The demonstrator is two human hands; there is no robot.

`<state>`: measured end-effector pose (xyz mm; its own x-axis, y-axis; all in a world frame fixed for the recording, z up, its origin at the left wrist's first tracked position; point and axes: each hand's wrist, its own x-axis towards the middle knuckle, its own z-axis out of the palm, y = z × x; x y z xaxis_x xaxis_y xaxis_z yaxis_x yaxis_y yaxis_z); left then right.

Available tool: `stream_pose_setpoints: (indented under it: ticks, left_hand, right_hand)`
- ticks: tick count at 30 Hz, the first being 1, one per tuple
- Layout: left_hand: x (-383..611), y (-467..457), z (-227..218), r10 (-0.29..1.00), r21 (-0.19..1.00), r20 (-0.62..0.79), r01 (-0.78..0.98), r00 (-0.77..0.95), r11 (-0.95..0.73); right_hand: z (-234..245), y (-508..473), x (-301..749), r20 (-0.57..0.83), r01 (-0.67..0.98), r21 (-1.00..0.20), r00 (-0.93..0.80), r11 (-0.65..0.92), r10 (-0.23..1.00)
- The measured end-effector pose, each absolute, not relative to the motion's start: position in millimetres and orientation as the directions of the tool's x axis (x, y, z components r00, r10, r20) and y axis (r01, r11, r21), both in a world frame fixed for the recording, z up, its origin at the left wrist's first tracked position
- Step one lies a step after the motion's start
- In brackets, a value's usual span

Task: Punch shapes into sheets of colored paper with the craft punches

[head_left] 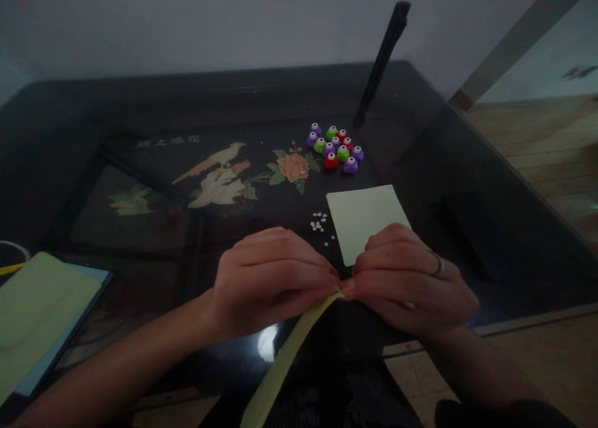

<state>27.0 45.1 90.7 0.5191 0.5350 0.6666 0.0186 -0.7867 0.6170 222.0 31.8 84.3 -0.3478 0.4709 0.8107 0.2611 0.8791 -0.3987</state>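
Between my two hands, close to the table's front edge, a long yellow paper strip (287, 362) is pinched at its upper end. My left hand (275, 278) grips that end from the left with fingers closed. My right hand (411, 278), with a ring on one finger, meets it fingertip to fingertip and pinches the same end. The strip's loose part hangs down toward my lap. Just beyond the hands lie several tiny paper stars (318, 222). A square pale green paper (369, 213) rests flat behind my right hand, which covers its near corner.
Several purple, green and red one-eyed pieces (334, 147) cluster farther back on the dark glossy table (261, 98). A black upright stick (383, 60) stands behind them. At the left lie yellow-green and blue sheets (47, 309). A dark flat object (469, 228) lies at the right.
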Motion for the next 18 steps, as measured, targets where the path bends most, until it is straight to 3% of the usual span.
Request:
stream_pose_setpoints:
  ticks: [10, 15, 18]
  left_hand:
    - [25, 46, 90, 0.635, 0.728, 0.625, -0.044, 0.454, -0.685]
    - [23, 70, 63, 0.835, 0.836, 0.416, 0.209, 0.360, -0.507]
    - [25, 89, 36, 0.874, 0.800, 0.310, 0.394, 0.375, -0.453]
  right_hand:
    - [82, 33, 221, 0.820, 0.227, -0.416, -0.327, 0.881, 0.471]
    - [84, 31, 220, 0.792, 0.165, -0.474, -0.349, 0.865, 0.500]
    - [83, 28, 219, 0.762, 0.144, -0.486, -0.412, 0.862, 0.499]
